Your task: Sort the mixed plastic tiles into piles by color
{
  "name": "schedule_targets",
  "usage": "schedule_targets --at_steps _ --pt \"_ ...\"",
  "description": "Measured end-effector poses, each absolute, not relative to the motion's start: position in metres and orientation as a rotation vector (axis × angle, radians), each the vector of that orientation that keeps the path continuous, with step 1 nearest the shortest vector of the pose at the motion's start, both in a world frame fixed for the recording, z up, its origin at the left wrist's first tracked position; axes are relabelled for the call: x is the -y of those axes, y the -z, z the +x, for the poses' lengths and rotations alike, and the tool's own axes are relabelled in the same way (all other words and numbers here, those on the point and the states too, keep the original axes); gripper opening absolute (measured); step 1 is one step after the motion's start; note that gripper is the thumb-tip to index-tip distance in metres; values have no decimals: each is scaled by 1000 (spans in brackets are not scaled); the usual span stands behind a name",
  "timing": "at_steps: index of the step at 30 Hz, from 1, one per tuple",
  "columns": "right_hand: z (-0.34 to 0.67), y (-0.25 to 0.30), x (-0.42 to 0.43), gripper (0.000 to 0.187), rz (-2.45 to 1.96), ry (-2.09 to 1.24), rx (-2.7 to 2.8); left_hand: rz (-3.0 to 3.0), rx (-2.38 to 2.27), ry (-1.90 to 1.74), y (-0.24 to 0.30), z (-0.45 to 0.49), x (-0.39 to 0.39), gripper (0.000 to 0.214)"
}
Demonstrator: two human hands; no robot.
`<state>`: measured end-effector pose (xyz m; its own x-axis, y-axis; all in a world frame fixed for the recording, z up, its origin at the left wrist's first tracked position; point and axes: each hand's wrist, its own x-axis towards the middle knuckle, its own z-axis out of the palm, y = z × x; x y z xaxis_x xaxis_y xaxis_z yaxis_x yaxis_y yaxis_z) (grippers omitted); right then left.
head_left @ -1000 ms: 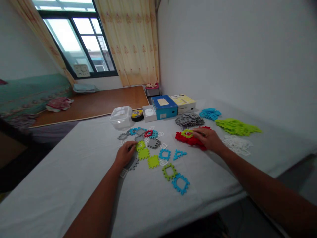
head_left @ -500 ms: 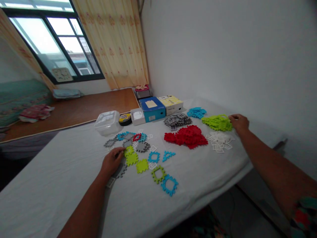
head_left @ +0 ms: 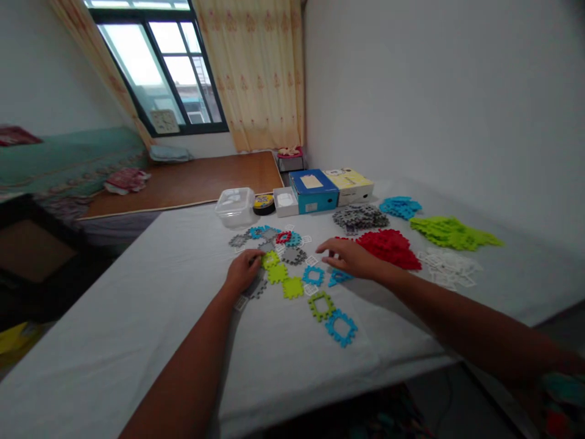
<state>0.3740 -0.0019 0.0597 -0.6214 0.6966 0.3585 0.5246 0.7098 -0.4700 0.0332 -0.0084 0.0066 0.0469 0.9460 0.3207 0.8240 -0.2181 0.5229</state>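
My left hand (head_left: 244,270) rests on the cloth with its fingers curled, thumb and fingertips at the left edge of a small lime-green interlocking tile (head_left: 270,260). Two more lime tiles (head_left: 276,273) (head_left: 293,287) lie in a diagonal row below it. A gray toothed piece (head_left: 256,288) is partly covered by that hand. Above the table, my right hand (head_left: 350,256) hovers with fingers apart and nothing visible in them. It partly hides the red pile (head_left: 388,247) and a blue triangular piece (head_left: 339,277). A blue square frame (head_left: 313,275) lies between the hands.
Heaps of gray (head_left: 361,216), blue (head_left: 401,207), lime (head_left: 452,233) and white pieces (head_left: 448,267) lie to the right. Behind stand a clear plastic box (head_left: 235,207), a round black tin (head_left: 264,205), a blue box (head_left: 314,192) and a yellow box (head_left: 350,185).
My right hand has left the lime heap and swung left across the red pile toward the middle. My left hand stays at the lime tile. The view has turned left.
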Motion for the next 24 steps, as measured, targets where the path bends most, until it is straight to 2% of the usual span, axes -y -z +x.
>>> schedule_targets --at_steps 6,13,24 --pt "303 -42 6 27 -836 -421 2623 2077 -1850 -969 -7 35 9 28" --pt "269 -22 14 44 -839 -283 2676 1921 -1893 -992 -11 37 12 31" --pt "279 -21 10 61 -1051 -652 2390 1971 -1901 -1034 -4 30 6 31"
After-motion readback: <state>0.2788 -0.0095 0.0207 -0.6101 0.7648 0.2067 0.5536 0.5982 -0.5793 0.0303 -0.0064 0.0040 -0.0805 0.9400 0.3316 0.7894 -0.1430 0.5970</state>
